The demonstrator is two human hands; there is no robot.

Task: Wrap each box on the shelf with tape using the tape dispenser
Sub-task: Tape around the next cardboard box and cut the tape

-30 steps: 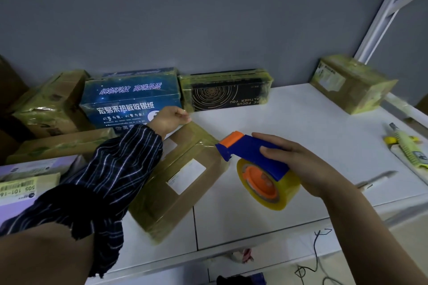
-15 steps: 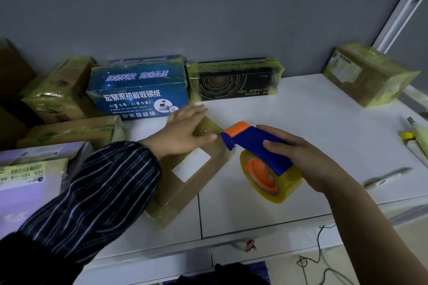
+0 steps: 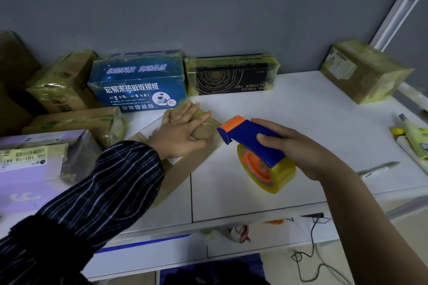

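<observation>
A flat brown cardboard box (image 3: 183,170) with a white label lies at an angle on the white shelf (image 3: 301,122). My left hand (image 3: 180,131) presses flat on its top, fingers spread toward its far corner. My right hand (image 3: 298,148) grips the blue handle of the tape dispenser (image 3: 252,139), which has an orange blade end and carries a yellow tape roll (image 3: 268,169). The dispenser's orange end sits just right of the box's far corner; whether it touches is unclear. My striped sleeve hides the box's near left part.
Taped boxes line the back wall: a blue printed box (image 3: 139,81), a black box (image 3: 231,75), brown boxes at the left (image 3: 62,81) and one at the far right (image 3: 363,71). A purple labelled parcel (image 3: 34,164) lies at the left. A pen (image 3: 379,168) and a yellow-green tool (image 3: 414,139) lie at the right edge.
My left hand has slid from the box's far left edge onto its top and now lies flat there. The dispenser in my right hand has stayed just right of the box.
</observation>
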